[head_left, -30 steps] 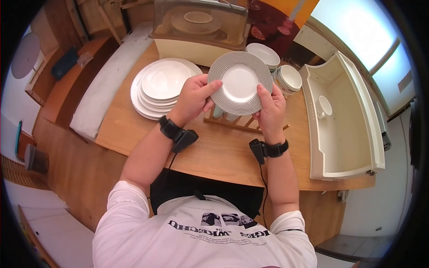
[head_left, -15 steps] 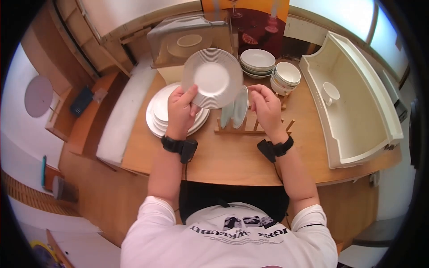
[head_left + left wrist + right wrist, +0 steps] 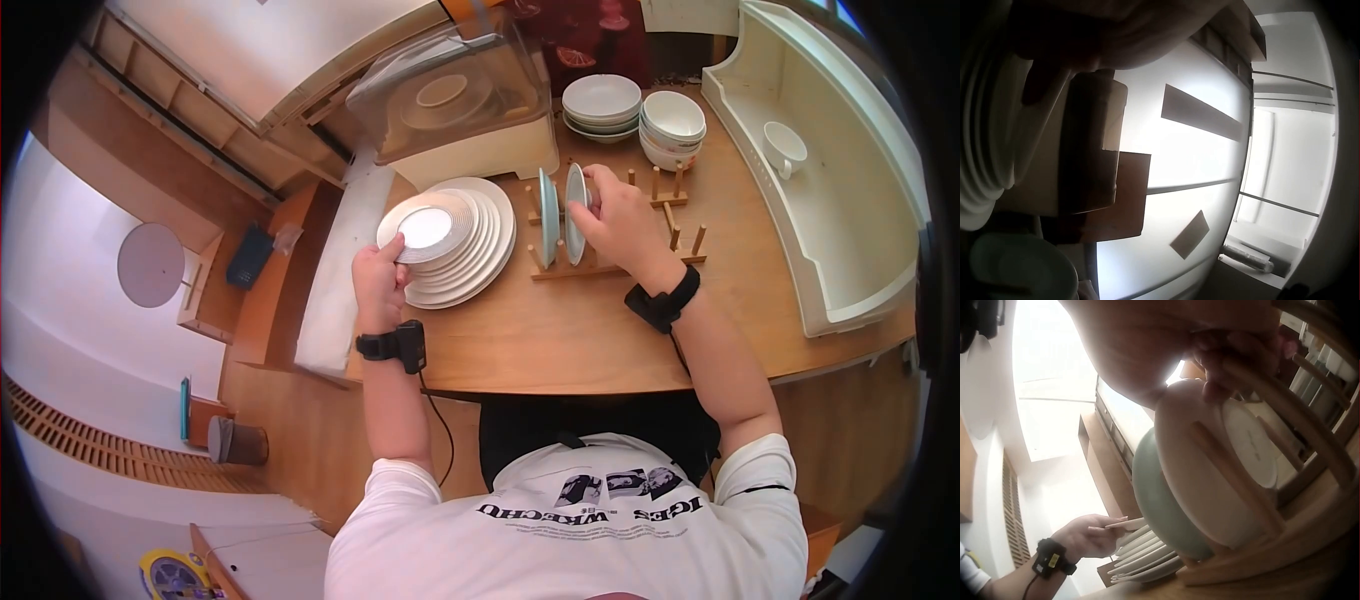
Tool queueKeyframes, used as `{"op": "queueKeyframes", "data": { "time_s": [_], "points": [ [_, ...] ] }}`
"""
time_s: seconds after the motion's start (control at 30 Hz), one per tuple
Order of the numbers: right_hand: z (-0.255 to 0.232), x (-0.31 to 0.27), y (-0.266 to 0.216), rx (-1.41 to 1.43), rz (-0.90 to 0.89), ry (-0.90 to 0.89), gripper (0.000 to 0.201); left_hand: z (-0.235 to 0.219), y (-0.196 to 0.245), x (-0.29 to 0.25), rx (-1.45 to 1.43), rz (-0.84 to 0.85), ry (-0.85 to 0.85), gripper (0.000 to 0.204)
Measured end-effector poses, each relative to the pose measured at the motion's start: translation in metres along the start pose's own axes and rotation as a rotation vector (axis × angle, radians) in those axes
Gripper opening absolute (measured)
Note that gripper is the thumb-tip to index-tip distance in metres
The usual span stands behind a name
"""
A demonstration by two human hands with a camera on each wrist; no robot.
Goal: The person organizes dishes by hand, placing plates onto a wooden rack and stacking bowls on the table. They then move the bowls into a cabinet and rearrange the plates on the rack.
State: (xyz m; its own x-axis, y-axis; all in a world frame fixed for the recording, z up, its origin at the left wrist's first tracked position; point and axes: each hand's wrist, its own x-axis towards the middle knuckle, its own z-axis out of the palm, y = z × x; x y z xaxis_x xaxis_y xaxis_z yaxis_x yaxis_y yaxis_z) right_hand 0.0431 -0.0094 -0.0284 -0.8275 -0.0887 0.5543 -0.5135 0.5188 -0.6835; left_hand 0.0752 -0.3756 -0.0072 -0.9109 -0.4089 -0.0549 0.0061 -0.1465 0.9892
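A grey-ringed white plate is pinched at its near left edge by my left hand, thumb on top. It overlaps the stack of white plates in the head view. Further right, my right hand pinches the rim of a whitish dish standing on edge in a wooden rack. Next to that dish, a pale green plate stands upright in the same rack. The right wrist view shows my fingers at the top of the whitish dish, its round foot facing the camera.
Behind the rack are stacked shallow bowls and deeper bowls. A cream bin on the right holds a white cup. A cream box with a clear cover stands at the back left. Rack pegs stick up beside my right hand.
My left hand has lowered the ringed plate leftward to the plate stack. My right hand let go of that plate and moved to the dish in the rack. The head view has turned.
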Motion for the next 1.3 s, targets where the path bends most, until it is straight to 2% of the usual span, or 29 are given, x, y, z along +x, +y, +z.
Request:
{"op": "queueKeyframes", "data": {
  "time_s": [0.17,0.27,0.57,0.67,0.77,0.87,0.97,1.07,1.17,1.23,1.3],
  "points": [
    [-0.001,0.001,0.002,-0.015,0.014,-0.025,0.039,-0.002,-0.009,0.008,0.052,-0.020,-0.032,0.014],
    [-0.001,0.001,0.002,-0.010,0.011,-0.026,0.038,-0.001,-0.008,0.008,0.284,0.084,0.013,0.020],
    [-0.002,0.001,0.001,-0.022,0.022,-0.030,0.036,0.010,0.007,0.002,0.933,0.123,0.096,0.047],
    [-0.002,0.001,0.000,-0.018,0.021,-0.027,0.037,0.011,0.004,0.001,1.052,0.155,0.108,0.049],
    [-0.002,0.000,-0.002,-0.030,0.022,-0.040,0.038,0.008,-0.003,0.004,1.136,0.271,0.133,0.051],
    [-0.005,0.001,-0.006,-0.041,0.021,-0.060,0.034,0.002,-0.025,0.014,1.494,0.735,0.434,0.053],
    [-0.003,0.004,-0.005,-0.079,0.017,-0.066,0.026,0.045,-0.007,-0.017,1.201,0.871,0.328,0.043],
    [0.000,0.005,-0.010,-0.192,0.001,-0.059,0.020,0.090,-0.003,-0.037,0.846,0.738,0.014,0.036],
    [0.004,0.002,-0.014,-0.281,-0.015,-0.031,0.019,0.130,-0.004,-0.046,0.759,0.755,-0.203,0.032],
    [0.003,0.001,-0.016,-0.296,-0.039,0.016,0.020,0.150,-0.010,-0.046,0.707,0.821,-0.217,0.029],
    [-0.004,0.002,-0.022,-0.259,-0.102,0.153,0.025,0.164,-0.015,-0.045,0.602,0.847,-0.240,0.027]
  ]
}}
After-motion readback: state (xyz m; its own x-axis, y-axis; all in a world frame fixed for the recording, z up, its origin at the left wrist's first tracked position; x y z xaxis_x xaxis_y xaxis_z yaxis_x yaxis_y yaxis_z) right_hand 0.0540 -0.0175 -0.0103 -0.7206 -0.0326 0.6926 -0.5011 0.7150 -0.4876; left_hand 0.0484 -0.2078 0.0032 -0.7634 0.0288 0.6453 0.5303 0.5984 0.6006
